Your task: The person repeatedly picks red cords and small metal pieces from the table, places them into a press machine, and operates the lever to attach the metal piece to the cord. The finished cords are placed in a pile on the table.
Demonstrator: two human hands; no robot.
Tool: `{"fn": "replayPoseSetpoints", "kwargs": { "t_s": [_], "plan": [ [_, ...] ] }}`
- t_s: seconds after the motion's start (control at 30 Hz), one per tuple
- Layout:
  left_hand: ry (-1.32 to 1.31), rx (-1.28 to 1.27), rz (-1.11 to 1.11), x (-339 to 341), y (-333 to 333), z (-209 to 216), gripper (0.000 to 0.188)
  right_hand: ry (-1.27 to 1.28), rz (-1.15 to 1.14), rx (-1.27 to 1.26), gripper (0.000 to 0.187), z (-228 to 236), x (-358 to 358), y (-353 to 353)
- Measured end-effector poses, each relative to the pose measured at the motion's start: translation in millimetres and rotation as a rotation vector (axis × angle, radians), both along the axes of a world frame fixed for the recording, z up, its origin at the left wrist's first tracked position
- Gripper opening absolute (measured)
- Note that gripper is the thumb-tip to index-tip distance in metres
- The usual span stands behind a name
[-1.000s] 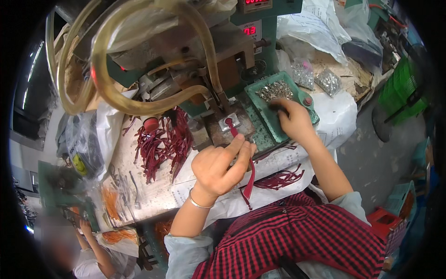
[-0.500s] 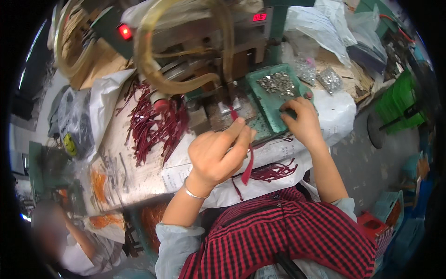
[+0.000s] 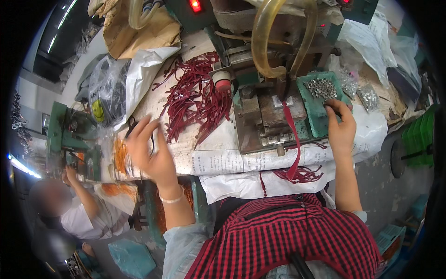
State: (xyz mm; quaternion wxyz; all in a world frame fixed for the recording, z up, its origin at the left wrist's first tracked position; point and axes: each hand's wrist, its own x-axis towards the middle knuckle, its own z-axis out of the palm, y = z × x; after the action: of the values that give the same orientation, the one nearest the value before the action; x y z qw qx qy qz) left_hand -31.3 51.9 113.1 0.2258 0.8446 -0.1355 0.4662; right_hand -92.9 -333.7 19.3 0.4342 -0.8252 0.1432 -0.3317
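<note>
My left hand (image 3: 151,151) is over the left of the bench, blurred by motion. Beside its fingers shows a thin dark tool (image 3: 152,143); whether it is gripped cannot be told. My right hand (image 3: 343,123) bends over the right side of the green tray (image 3: 318,122). Its thumb and fingers curl together near the small metal pieces (image 3: 320,88); anything between the tips is hidden. A dark red strap (image 3: 293,132) has its upper end under the head of a press (image 3: 281,86) and hangs forward, apart from both hands.
A heap of dark red straps (image 3: 197,93) lies left of the press, near a red push button (image 3: 223,85). More straps (image 3: 299,175) rest on white sheeting at the front edge. Bags of metal pieces (image 3: 368,96) stand right. A seated person (image 3: 95,214) works at far left.
My left hand has let go of the strap and moved left to the dark tool. My right hand stays at the tray, its fingertips closer to the metal pieces. The view has shifted left.
</note>
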Motion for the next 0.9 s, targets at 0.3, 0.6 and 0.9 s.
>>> {"fn": "replayPoseSetpoints", "kwargs": {
  "t_s": [0.3,0.6,0.9],
  "plan": [
    [0.291,0.293,0.005,82.6,34.7,-143.6,0.024,0.052,-0.159,-0.296,0.013,-16.6,-16.3,-10.5],
    [0.190,0.185,0.016,109.6,14.1,-105.8,0.008,-0.065,0.217,-0.056,0.016,50.8,-18.6,24.6],
    [0.785,0.120,0.367,97.7,2.3,-158.0,0.031,-0.275,0.342,0.552,0.046,57.2,39.9,83.6]
  ]
}}
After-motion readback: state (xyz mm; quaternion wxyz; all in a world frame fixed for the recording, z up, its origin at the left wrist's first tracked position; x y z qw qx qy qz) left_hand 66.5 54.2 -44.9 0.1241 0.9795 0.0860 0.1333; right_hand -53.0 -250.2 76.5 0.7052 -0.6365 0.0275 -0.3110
